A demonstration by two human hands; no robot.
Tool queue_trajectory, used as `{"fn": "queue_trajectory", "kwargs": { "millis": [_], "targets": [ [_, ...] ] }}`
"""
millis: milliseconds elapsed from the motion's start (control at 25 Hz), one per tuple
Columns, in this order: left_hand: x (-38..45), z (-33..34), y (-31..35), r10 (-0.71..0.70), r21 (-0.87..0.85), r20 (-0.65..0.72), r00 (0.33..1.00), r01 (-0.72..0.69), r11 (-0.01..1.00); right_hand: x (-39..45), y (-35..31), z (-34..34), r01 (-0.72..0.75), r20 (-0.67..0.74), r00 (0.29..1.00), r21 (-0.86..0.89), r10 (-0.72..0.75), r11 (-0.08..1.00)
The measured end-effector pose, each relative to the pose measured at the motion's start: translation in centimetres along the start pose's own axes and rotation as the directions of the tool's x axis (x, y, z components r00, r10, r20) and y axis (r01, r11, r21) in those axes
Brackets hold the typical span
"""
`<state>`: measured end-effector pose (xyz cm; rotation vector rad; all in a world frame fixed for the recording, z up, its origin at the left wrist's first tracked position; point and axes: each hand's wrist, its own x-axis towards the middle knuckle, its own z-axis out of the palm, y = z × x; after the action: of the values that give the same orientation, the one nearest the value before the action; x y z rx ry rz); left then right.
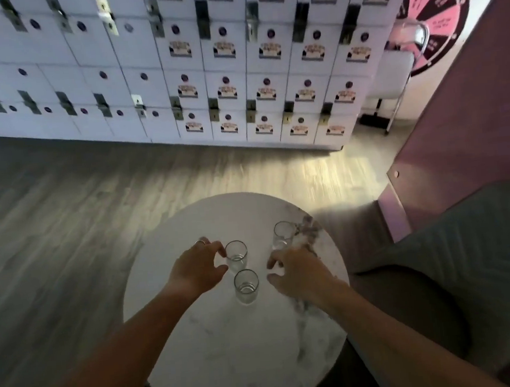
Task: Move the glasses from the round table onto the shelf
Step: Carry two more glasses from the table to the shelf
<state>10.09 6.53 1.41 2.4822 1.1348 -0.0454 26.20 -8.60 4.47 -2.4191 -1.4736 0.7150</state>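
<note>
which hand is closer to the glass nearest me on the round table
Right, narrowly. The right hand has its thumb just to the right of the nearest glass, with a small gap. The left hand sits up and left of it, at the middle glass.

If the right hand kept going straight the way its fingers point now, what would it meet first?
Most likely the far right glass on the table: the right hand sits just short of it, fingers curled toward its base. Whether they already touch is unclear.
</note>
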Motion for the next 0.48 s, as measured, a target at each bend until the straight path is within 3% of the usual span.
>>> {"fn": "queue_trajectory", "kwargs": {
  "millis": [280, 480],
  "targets": [
    [5.3, 6.1, -3.9, 0.084, -0.032, 0.114, 0.990, -0.080, 0.996, 5.0, 0.7, 8.6, -0.038, 0.127, 0.991, 0.009, 0.037, 0.999],
    [7.1, 8.2, -3.8, 0.151, -0.108, 0.053, 0.987, -0.145, 0.984, 5.9, 1.4, 11.1, 0.027, 0.055, 0.998, 0.014, -0.028, 1.000]
  ]
}}
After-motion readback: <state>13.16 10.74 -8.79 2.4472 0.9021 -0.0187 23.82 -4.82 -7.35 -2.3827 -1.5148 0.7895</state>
